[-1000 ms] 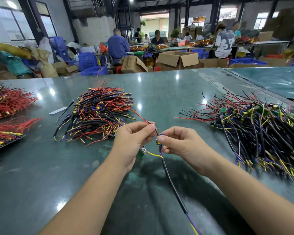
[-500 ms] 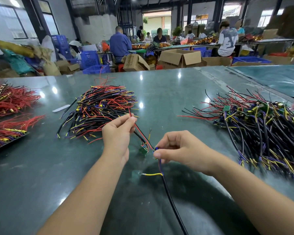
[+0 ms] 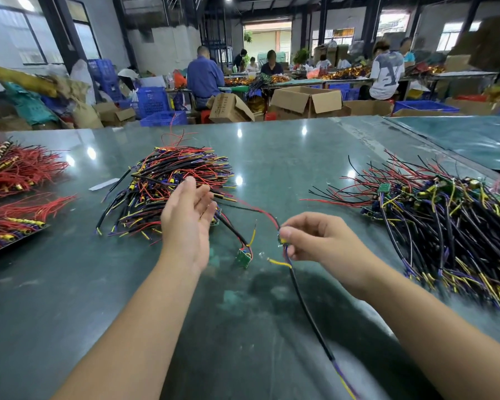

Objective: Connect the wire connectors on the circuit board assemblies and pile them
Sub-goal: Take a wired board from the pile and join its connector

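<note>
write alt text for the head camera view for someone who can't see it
A person's right hand pinches a wire joint above a green table, while the left hand is open beside a wire pile. A small circuit board hangs between the hands, and a second wire heap lies on the right.

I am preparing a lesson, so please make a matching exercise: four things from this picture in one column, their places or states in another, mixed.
1. left hand
2. right hand
3. small green circuit board
4. white paper strip

A. pinches a yellow connector
B. lies flat left of the middle wire pile
C. open, above the middle wire pile
D. hangs from black and red wires between the hands

Pairs: 1-C, 2-A, 3-D, 4-B
</note>
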